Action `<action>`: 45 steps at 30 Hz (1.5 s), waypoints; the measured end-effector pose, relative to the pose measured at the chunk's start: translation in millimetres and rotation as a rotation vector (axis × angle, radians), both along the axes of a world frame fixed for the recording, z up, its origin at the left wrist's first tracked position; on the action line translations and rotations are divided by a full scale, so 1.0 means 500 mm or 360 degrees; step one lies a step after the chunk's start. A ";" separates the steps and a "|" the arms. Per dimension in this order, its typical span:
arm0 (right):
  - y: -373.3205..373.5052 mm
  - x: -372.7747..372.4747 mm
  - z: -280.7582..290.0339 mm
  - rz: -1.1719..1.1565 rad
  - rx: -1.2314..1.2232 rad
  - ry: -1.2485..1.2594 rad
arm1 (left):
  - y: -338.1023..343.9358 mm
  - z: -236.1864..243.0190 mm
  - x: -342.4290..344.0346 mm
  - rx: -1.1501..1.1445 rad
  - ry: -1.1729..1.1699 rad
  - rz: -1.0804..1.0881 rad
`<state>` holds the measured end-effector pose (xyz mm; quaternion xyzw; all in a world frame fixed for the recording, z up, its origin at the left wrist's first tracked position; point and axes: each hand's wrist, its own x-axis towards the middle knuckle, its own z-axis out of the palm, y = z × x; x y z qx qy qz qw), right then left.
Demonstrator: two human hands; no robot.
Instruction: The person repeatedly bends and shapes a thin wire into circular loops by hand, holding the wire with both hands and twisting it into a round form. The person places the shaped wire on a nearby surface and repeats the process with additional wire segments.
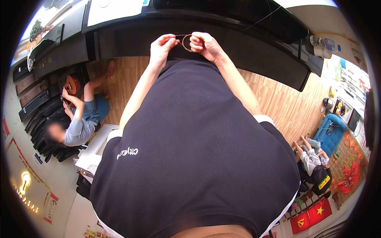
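A thin copper-coloured string, coiled into a loop, is stretched between my two hands in front of my black shirt. My left hand pinches one end of it between thumb and fingertips. The fingers of my right hand are curled around the coiled part, with the loop showing on their left side. Both hands are raised in front of a long black piece of furniture.
A white sheet lies at the far left on the black furniture. Clear bottles stand at the far right. On the left a seated person holds a small guitar. Another person sits near a blue sofa at right.
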<state>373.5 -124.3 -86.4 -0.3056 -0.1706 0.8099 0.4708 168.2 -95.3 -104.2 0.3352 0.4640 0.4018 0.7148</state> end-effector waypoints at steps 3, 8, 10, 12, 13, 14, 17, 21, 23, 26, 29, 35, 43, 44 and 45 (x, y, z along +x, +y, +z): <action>-0.002 -0.002 0.011 0.0036 0.0028 -0.0036 | -0.002 0.005 -0.001 -0.0036 -0.0126 0.0027; -0.002 -0.003 0.008 0.0057 0.0023 -0.0055 | -0.007 0.024 -0.003 -0.0200 -0.0202 -0.0057; -0.001 -0.005 0.005 0.0050 0.0039 -0.0040 | -0.006 0.025 -0.012 -0.0276 -0.0176 -0.0189; -0.001 -0.006 0.005 0.0023 0.0033 -0.0007 | -0.009 0.026 -0.014 -0.0329 -0.0169 -0.0316; -0.001 -0.006 0.005 0.0010 0.0031 0.0010 | -0.011 0.027 -0.013 -0.0343 -0.0175 -0.0377; 0.000 -0.006 0.005 0.0006 0.0020 0.0005 | -0.013 0.027 -0.011 -0.0358 -0.0182 -0.0439; -0.001 -0.008 0.004 -0.0008 0.0006 -0.0018 | -0.016 0.028 -0.008 -0.0310 -0.0083 -0.0603; -0.004 -0.010 0.002 -0.0021 0.0023 -0.0071 | -0.021 0.044 -0.001 -0.0196 -0.0050 -0.0728; -0.005 -0.012 0.002 -0.0021 0.0029 -0.0093 | -0.023 0.045 0.003 -0.0158 -0.0047 -0.0761; -0.008 -0.014 0.001 -0.0007 0.0042 -0.0106 | -0.025 0.038 0.009 -0.0142 -0.0007 -0.0780; -0.009 -0.016 0.002 0.0022 0.0073 -0.0114 | -0.025 0.034 0.012 -0.0138 0.0051 -0.0798; -0.017 -0.031 0.013 0.0055 0.0190 -0.0270 | -0.026 0.042 0.013 -0.0153 0.0036 -0.0821; -0.018 -0.045 -0.002 0.0022 0.0270 -0.0132 | -0.033 0.019 -0.010 -0.0338 -0.0215 -0.0554; -0.019 -0.048 0.000 0.0017 0.0291 -0.0167 | -0.034 0.012 -0.012 -0.0336 -0.0216 -0.0538; -0.019 -0.052 0.006 0.0014 0.0312 -0.0203 | -0.034 0.008 -0.012 -0.0333 -0.0219 -0.0521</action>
